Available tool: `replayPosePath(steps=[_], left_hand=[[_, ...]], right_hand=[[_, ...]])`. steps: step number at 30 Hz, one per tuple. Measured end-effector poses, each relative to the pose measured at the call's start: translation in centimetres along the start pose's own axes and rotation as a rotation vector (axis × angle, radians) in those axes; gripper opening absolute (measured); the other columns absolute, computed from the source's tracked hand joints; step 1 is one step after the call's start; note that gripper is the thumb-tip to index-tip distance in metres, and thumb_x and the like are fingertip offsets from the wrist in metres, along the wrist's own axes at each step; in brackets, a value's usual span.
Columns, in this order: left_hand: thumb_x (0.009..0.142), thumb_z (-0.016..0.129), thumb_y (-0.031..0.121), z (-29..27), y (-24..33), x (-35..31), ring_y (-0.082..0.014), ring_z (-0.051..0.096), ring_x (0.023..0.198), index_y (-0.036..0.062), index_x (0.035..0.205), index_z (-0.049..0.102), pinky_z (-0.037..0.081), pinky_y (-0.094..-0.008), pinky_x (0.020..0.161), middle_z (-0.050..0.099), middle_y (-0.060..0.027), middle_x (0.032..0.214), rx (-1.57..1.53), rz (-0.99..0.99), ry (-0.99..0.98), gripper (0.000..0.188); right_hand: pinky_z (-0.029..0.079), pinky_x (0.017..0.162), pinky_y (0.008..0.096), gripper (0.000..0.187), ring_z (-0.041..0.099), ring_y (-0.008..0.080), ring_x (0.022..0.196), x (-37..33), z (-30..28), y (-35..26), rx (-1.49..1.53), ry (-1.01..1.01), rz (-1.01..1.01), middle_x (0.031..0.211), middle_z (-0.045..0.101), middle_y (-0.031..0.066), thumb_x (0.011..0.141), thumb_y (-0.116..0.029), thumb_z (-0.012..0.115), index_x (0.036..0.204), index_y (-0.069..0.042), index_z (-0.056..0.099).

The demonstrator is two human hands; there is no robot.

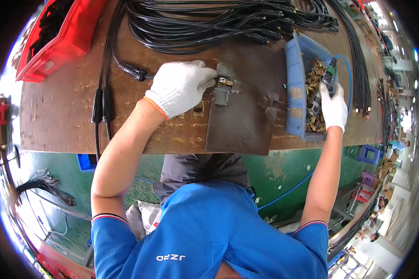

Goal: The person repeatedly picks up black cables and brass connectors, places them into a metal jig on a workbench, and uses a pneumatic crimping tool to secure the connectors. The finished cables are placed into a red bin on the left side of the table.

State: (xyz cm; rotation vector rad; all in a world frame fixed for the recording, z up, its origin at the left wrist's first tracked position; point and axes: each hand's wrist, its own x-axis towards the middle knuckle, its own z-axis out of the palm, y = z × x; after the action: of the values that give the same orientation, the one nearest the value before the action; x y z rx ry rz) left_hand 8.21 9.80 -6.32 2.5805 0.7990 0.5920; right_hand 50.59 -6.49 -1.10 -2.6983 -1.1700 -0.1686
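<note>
My left hand (180, 87), in a white knit glove, pinches a small brass part (225, 82) against a metal fixture (222, 88) on a dark steel plate (244, 123). My right hand (334, 108), also gloved, grips a black pneumatic tool (328, 76) with a green collar and a thin blue hose (347, 69). The tool hangs over a blue bin (293, 88) filled with several brass parts (314, 93). A second small fixture (271, 103) sits on the plate between my two hands.
A large bundle of black cables (209, 23) lies across the far side of the wooden bench (60, 116). A red bin (60, 39) stands at the far left, and black cable connectors (102, 104) lie beside it. More black cables (361, 69) run down the right.
</note>
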Motion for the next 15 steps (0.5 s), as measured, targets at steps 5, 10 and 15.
replayPosePath(steps=[5,10,15], left_hand=[[0.101,0.068,0.028,-0.4,0.2,0.2,-0.0386,0.073,0.090,0.0136,0.112,0.079,0.058,-0.0481,0.081,0.075,-0.0115,0.100,0.007,-0.035,-0.038,0.021],[0.101,0.068,0.029,-0.4,0.2,0.1,-0.0386,0.073,0.090,0.0135,0.112,0.079,0.058,-0.0482,0.081,0.075,-0.0115,0.099,-0.003,-0.006,-0.012,0.022],[0.100,0.069,0.027,-0.2,-0.2,0.3,-0.0386,0.073,0.090,0.0135,0.114,0.080,0.059,-0.0474,0.080,0.075,-0.0121,0.098,0.013,-0.012,-0.029,0.022]], right_hand=[[0.056,0.096,0.0476,0.076,0.076,0.0400,0.109,0.6,0.4,-2.8,0.109,-0.077,0.025,0.119,0.077,0.0232,0.088,-0.035,0.081,0.151,-0.002,0.054],[0.055,0.070,0.0331,0.047,0.067,0.0176,0.081,1.2,-0.7,0.4,0.995,0.020,0.161,0.097,0.069,0.0068,0.087,-0.005,0.077,0.132,-0.003,0.065],[0.054,0.068,0.0379,0.020,0.063,0.0215,0.079,-0.3,-8.6,-3.4,1.978,-0.139,-0.030,0.096,0.067,0.0087,0.096,-0.016,0.067,0.112,-0.004,0.066]])
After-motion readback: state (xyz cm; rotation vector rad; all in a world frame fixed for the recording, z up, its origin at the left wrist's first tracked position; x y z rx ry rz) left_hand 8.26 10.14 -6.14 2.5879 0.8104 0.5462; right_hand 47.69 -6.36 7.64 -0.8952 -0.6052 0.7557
